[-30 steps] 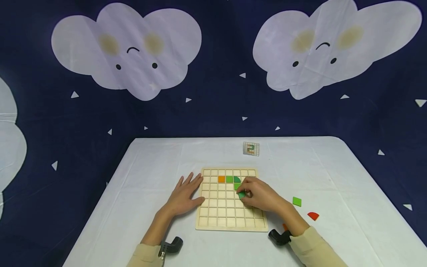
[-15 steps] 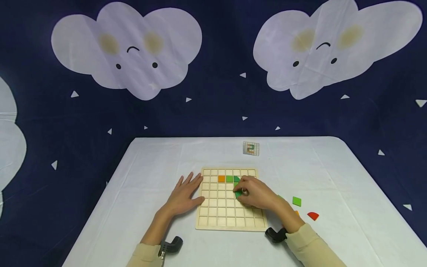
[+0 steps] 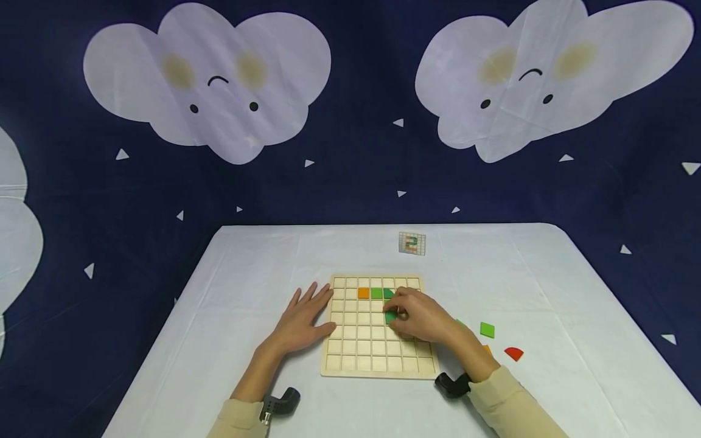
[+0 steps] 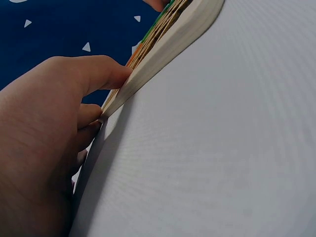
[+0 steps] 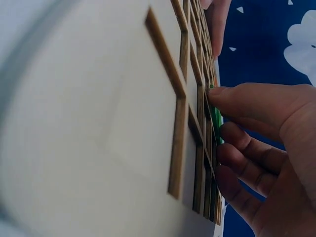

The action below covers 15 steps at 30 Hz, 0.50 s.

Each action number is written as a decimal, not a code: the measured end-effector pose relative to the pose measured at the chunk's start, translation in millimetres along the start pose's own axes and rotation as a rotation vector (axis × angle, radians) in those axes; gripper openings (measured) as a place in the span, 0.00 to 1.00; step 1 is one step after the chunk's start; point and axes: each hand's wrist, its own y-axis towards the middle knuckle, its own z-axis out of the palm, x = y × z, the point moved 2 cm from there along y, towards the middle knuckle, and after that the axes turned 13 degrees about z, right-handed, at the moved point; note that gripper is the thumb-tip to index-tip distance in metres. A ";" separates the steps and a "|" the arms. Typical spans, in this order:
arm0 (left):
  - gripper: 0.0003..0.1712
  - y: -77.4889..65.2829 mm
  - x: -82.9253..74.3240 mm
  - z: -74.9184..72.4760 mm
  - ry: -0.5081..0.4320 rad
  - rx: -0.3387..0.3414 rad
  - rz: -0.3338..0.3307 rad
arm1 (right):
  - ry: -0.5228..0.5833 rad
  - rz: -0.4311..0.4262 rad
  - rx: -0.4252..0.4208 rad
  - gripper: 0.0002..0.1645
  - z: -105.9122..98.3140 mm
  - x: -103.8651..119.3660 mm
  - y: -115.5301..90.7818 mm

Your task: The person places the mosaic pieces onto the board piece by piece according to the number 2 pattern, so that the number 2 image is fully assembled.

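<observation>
My right hand [image 3: 421,314] pinches a dark green tile [image 3: 390,317] over a cell in the wooden grid board [image 3: 378,373]. In the right wrist view, thumb and fingers meet around the green tile [image 5: 217,118]; its full shape is hidden. Above it sit an orange square tile [image 3: 364,293], a bright green square tile [image 3: 376,293] and a dark green tile [image 3: 388,293] in one row. Another green tile is mostly covered by the fingers. With fingers spread, my left hand [image 3: 303,322] touches the board's left edge; in the left wrist view its thumb [image 4: 106,74] rests against the rim.
Right of the board lie a green square tile [image 3: 487,330] and a red quarter-round tile [image 3: 514,354]. A green and an orange tile [image 3: 487,349] peek out beside the right forearm. A small pattern card [image 3: 412,243] stands behind the board on the white table [image 3: 263,261].
My right hand has shifted slightly left with the dark green tile, then stayed nearly still. Tile edges beside the right forearm have come into sight. The left hand keeps its place.
</observation>
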 end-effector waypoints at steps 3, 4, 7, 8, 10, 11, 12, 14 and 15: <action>0.44 -0.3 -0.2 -0.4 0.003 0.003 -0.003 | 0.001 0.024 0.000 0.15 -1.8 -2.0 -3.4; 0.44 -0.1 -0.5 -0.7 0.003 0.003 -0.002 | 0.004 0.032 -0.003 0.15 -3.0 -3.0 -4.8; 0.44 0.6 -1.0 -1.3 -0.002 0.001 0.000 | 0.021 0.067 -0.015 0.17 -9.0 -6.0 -9.9; 0.44 0.8 -1.0 -1.3 -0.004 -0.001 0.000 | 0.025 0.076 -0.021 0.18 -10.9 -7.1 -11.5; 0.44 1.0 -0.9 -1.1 -0.004 -0.002 -0.001 | 0.028 0.090 -0.030 0.19 -15.0 -9.5 -15.1; 0.44 1.0 -0.8 -0.9 -0.002 0.001 -0.003 | 0.026 0.101 -0.033 0.20 -16.9 -11.1 -17.3; 0.44 1.1 -0.7 -0.6 0.001 0.004 -0.006 | 0.020 0.108 -0.037 0.20 -18.2 -13.2 -19.2; 0.44 0.9 -0.6 -0.3 0.006 0.009 -0.009 | 0.012 0.127 -0.039 0.20 -21.0 -17.2 -23.6; 0.44 0.9 -0.6 -0.2 0.009 0.011 -0.011 | 0.007 0.137 -0.042 0.21 -22.3 -19.6 -25.9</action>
